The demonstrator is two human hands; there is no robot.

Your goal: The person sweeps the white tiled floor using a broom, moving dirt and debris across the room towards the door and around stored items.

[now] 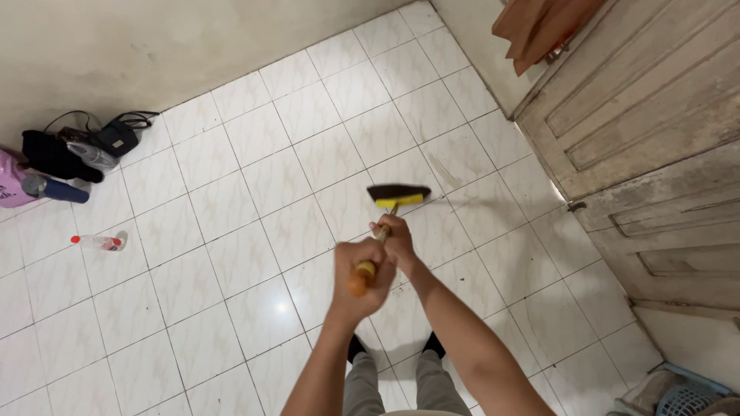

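Left hand (362, 273) nearest camera, grip clenched round orange top end of broom handle (368, 266). Right hand (395, 240) just beyond, grip wrapped round same handle lower down. Broom (398, 195) stood near upright before person, yellow head and dark bristles resting on white tiled floor (254, 231). Plastic bottle (98, 243) lay on tiles at far left; dark bags (85, 146) heaped by wall. Weathered wooden door (655, 146) at right.

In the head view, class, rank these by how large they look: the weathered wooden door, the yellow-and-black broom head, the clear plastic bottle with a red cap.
1. Weathered wooden door
2. Yellow-and-black broom head
3. Clear plastic bottle with a red cap, only slightly smaller than the broom head.
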